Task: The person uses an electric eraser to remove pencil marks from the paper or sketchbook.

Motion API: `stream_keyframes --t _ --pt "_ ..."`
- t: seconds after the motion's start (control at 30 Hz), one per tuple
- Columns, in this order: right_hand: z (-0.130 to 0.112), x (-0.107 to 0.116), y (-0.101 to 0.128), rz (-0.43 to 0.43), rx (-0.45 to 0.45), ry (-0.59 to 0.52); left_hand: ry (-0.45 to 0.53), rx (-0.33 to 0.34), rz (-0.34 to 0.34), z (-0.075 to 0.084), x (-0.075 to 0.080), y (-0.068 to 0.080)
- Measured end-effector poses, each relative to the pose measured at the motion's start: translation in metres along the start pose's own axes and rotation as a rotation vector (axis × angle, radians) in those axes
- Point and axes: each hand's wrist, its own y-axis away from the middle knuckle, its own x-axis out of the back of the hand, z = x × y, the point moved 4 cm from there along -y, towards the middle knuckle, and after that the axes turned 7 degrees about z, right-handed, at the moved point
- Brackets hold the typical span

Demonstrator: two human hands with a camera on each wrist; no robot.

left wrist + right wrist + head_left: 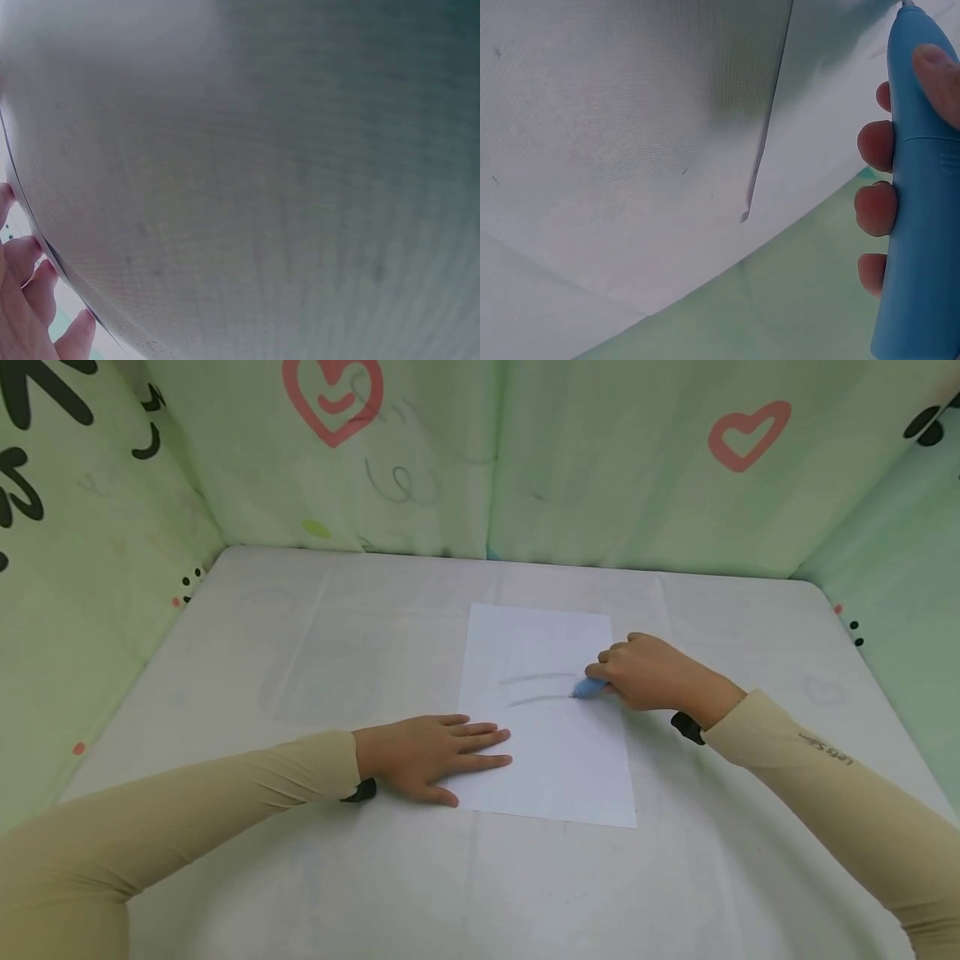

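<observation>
The right hand [648, 672] had its grip curled round a blue pen [588, 687], whose tip touched a white sheet [551, 760] at the right end of the lower of two grey strokes [536, 689]. The sheet lay flat near the middle of the bench [300, 643]. The left hand [431, 753] rested open, fingers straight, palm down on the sheet's lower left edge. In the right wrist view, fingers [875, 208] wrapped the pen's barrel [919, 195].
</observation>
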Motion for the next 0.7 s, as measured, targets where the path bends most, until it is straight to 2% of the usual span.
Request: stream_keyframes --t 0.47,0.7 --pt "-0.0009 0.0008 -0.0011 0.011 0.01 0.001 0.006 -0.004 0.014 0.0008 0.0005 0.0008" --pt "-0.0008 -0.0011 -0.0083 -0.002 0.005 0.003 0.02 0.006 -0.002 0.0012 0.0012 0.0004"
